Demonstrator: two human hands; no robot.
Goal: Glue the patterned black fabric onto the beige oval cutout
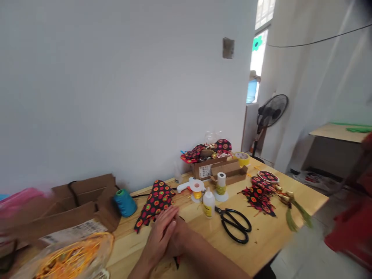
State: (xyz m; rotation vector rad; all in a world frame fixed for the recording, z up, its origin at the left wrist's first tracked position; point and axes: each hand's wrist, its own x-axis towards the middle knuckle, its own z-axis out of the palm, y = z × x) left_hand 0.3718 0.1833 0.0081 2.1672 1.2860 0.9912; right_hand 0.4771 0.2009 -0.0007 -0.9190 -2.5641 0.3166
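My left hand (pixel 160 237) and my right hand (pixel 180 235) are pressed against each other over the near part of the wooden table. The left fingers are held together against the right hand, whose own fingers are mostly hidden. A small dark red and black tip of cloth (pixel 177 262) shows below the hands; whether they grip it I cannot tell. Just beyond them lies a pointed black cloth piece with red and orange round motifs (pixel 158 197). Black-handled scissors (pixel 236 225) and a glue bottle (pixel 208 204) lie to the right.
Thread spools (pixel 197 186) and an open small carton (pixel 229 174) stand farther back. At left are a teal thread cone (pixel 124 203), a cardboard box (pixel 78 211) and a bag of orange cords (pixel 72 259). Patterned ornaments with green tassels (pixel 290 209) lie near the right edge.
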